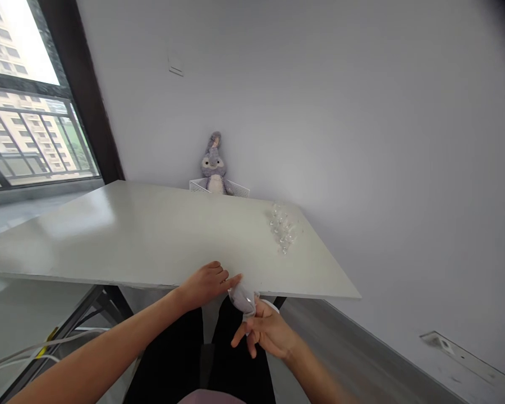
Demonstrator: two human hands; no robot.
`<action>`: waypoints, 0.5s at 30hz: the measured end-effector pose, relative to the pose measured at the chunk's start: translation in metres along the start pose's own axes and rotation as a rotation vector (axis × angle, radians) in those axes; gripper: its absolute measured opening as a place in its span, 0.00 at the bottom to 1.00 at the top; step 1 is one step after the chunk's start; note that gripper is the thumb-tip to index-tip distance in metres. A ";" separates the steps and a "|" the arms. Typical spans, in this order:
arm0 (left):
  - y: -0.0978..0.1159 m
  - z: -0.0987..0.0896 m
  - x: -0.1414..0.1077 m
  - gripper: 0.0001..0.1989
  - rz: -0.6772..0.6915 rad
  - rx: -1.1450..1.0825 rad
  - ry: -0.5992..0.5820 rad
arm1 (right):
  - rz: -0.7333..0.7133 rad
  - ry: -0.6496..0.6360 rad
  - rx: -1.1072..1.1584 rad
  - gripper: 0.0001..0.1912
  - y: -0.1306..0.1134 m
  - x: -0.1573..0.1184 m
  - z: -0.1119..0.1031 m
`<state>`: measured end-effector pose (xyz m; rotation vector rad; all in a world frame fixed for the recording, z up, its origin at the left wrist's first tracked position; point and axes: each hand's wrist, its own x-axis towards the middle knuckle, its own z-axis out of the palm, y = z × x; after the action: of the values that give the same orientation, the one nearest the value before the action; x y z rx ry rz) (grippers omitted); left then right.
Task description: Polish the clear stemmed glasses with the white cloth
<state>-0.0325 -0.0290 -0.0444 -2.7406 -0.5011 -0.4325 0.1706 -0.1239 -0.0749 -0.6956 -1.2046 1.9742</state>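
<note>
At the table's front edge, a small clear plastic bag (pixel 242 300) is stretched between my hands. My left hand (pixel 206 285) rests by the edge with its fingers curled, and its forefinger and thumb are at the bag's upper left corner. From below, my right hand (pixel 271 330) grips the bag's lower right side between thumb and forefinger, the other fingers loosely bent. Whatever the bag contains, if anything, cannot be made out. A pile of small clear, shiny pieces (pixel 283 229) lies on the right part of the white table (pixel 164 235).
Behind the table's far edge, a grey plush toy (pixel 215 165) sits in a white perforated basket (pixel 240 189). A white round rim (pixel 270 305) shows below the table edge behind my right hand. White cables (pixel 46 342) run at lower left. A wall stands behind.
</note>
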 end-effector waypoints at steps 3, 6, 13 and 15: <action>-0.006 -0.008 -0.001 0.19 0.025 -0.114 -0.075 | -0.008 0.035 -0.487 0.21 -0.008 -0.004 0.010; -0.007 -0.017 -0.001 0.20 -0.011 -0.277 -0.117 | -0.130 0.122 -1.070 0.14 -0.021 -0.008 0.013; -0.002 -0.033 -0.002 0.18 -0.224 -0.874 -0.340 | -0.244 -0.118 -1.209 0.13 -0.059 0.001 0.008; -0.003 -0.035 -0.001 0.16 -0.286 -1.051 -0.447 | -0.235 -0.149 -1.139 0.12 -0.065 0.005 0.005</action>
<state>-0.0431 -0.0390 -0.0125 -3.8294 -1.0115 -0.1400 0.1834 -0.1023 -0.0145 -0.8645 -2.3829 1.0193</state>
